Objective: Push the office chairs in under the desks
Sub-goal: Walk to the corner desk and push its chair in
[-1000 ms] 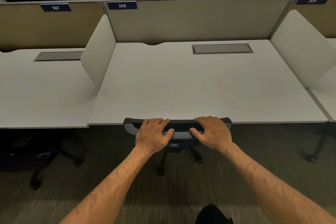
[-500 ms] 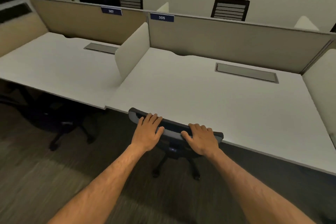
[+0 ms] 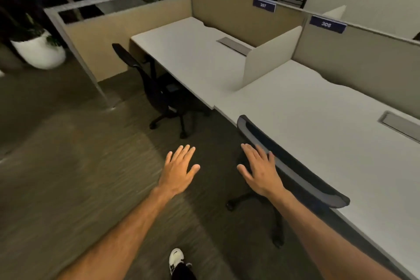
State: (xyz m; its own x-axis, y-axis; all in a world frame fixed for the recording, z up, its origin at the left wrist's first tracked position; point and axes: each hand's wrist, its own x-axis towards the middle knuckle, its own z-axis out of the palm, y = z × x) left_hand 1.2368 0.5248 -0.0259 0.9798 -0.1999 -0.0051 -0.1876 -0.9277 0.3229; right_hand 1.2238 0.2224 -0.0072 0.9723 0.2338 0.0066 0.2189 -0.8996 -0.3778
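A black office chair (image 3: 293, 166) stands at the white desk marked 306 (image 3: 329, 111), its backrest against the desk's front edge. My right hand (image 3: 261, 169) hovers open just left of that backrest, its fingertips close to it, holding nothing. Out over the carpet, my left hand (image 3: 179, 169) is open with fingers spread and clear of the chair. A second black office chair (image 3: 147, 82) stands at the desk marked 307 (image 3: 193, 57), turned sideways, its seat partly under the desktop and its back out beyond the desk's left corner.
Beige partition panels (image 3: 238, 11) run behind the desks, and a low white divider (image 3: 270, 57) separates them. A glass-topped screen on a metal post (image 3: 97, 79) closes the row's left end. A white planter (image 3: 38, 50) sits far left. Dark carpet (image 3: 79, 177) lies before the desks.
Both hands have come off the backrest of the chair at desk 306 and opened. The view has swung left, bringing desk 307 and its chair into sight.
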